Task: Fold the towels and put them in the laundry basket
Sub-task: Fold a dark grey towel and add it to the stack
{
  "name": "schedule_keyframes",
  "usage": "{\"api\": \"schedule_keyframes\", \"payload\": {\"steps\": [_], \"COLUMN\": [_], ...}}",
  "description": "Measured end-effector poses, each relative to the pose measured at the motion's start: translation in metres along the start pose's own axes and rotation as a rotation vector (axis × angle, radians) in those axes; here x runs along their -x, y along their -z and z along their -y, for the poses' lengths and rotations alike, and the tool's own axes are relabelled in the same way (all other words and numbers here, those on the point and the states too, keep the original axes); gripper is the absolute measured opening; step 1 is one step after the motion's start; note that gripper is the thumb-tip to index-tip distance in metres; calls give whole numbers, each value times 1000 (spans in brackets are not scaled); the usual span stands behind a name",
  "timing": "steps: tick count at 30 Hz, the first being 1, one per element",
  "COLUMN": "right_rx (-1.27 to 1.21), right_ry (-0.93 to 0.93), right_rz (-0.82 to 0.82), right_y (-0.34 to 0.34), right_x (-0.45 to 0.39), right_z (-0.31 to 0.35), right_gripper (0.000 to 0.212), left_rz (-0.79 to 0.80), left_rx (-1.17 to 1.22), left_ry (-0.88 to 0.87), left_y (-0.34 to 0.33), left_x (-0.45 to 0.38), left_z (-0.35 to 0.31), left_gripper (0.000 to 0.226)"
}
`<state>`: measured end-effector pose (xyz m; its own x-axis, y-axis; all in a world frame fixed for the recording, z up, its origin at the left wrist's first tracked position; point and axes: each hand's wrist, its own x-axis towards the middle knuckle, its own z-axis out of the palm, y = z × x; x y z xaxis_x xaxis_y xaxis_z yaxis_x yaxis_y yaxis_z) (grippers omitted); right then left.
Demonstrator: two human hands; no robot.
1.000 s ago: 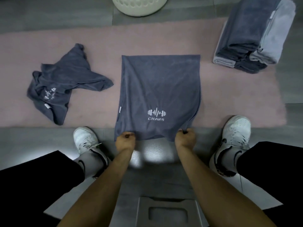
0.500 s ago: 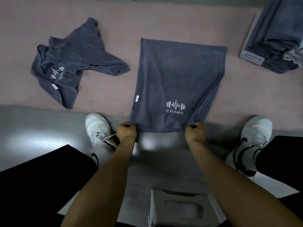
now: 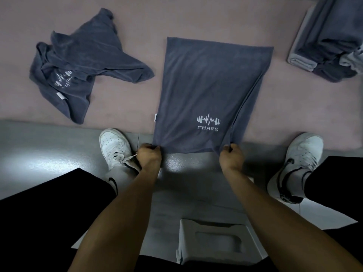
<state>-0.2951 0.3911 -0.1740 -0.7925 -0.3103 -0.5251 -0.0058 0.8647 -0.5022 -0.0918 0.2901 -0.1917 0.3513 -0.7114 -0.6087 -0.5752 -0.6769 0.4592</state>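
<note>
A dark grey towel point(image 3: 206, 87) with a white "CHARS" logo lies spread on the pink mat, folded over, its near edge hanging over the grey floor. My left hand point(image 3: 148, 157) pinches its near left corner. My right hand point(image 3: 231, 157) pinches its near right corner, where the cloth bunches into a ridge up the right side. A second dark grey towel point(image 3: 82, 61) lies crumpled on the mat at the left. The laundry basket is out of view.
A stack of folded grey towels point(image 3: 330, 46) sits at the right edge. The pink mat point(image 3: 196, 16) ends at a grey floor point(image 3: 39, 150). My white shoes point(image 3: 114, 146) point(image 3: 302, 152) flank the towel. A grey plastic stool point(image 3: 218, 242) is between my legs.
The view has tilted down and left, so the white basket at the top has left the frame. Both hands keep pinching the near corners; the towel's right side is bunched more.
</note>
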Motion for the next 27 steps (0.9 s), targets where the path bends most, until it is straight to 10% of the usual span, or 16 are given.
{"api": "schedule_keyframes", "payload": {"steps": [15,27], "right_rx": [-120,-177], "right_ry": [-51,415], "right_rz": [-2,-33], "right_y": [13,120], "right_x": [-13,8], "right_z": [-13,35], "right_gripper": [12,26], "left_rz": [122,202], "left_rx": [171,317], "left_ry": [22,-267], "left_y": [-4,49], "left_x": [0,107], "left_z": [1,-98], "left_gripper": [10,21]}}
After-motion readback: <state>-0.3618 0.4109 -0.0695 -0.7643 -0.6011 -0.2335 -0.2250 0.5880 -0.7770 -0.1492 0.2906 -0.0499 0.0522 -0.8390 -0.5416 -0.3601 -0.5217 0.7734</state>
